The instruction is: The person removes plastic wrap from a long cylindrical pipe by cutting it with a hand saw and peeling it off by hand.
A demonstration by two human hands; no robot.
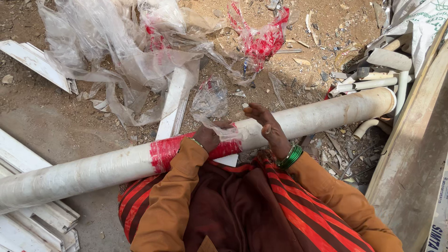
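The long white pipe (93, 169) lies across the person's lap, running from the lower left up to the right, where its open end (383, 101) sits among short pipe offcuts (368, 84). Its left stretch is wrapped in clear film, which ends in a red printed band (164, 153) near the middle; the right stretch looks bare. On the left, white trim strips (32, 224) lie stacked on the dirt floor (60, 121) under the pipe's far end.

The left hand (207, 136) rests on the pipe at the red band, its fingers closed on a loose tail of clear film (224, 133) pulled up off the surface. The right hand (267, 127) hovers just above the pipe to the right of it, palm open and fingers spread, holding nothing (the green bangles (290, 157) sit at its wrist).

Judging from this, the thin film could tear short where it is pinched, leaving a ragged strip stuck under the red band rather than coming away in one piece. The pipe has only the lap and the floor to steady it, so a hard tug could roll it or slide it toward the offcuts. The heap of crumpled plastic sheet (126, 60) just beyond the pipe could also snag a freed length and tangle with it.
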